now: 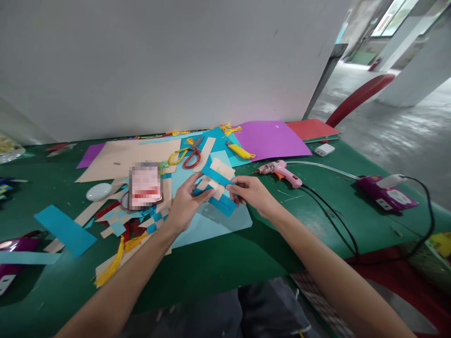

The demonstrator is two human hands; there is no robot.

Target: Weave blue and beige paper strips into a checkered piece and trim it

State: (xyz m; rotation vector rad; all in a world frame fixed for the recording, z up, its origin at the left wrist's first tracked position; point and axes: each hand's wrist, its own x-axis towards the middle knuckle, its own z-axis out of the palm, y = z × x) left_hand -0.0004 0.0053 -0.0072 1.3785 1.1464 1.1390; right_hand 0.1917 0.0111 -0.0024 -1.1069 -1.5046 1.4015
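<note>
Between my two hands is a woven paper piece of blue and beige strips, held above a pale blue sheet. My left hand pinches its left edge, thumb on top. On the other side, my right hand grips the right edge between thumb and fingers. Some fingertips are hidden behind the paper. Beyond the piece lie scissors with one yellow and one red handle, and a yellow utility knife. A pink glue gun rests to the right of my right hand.
Purple card and red card lie by the wall. A purple power strip with a black cord is at right. Woven scraps, a yellow tassel, a blurred-out object and a white oval object crowd the left.
</note>
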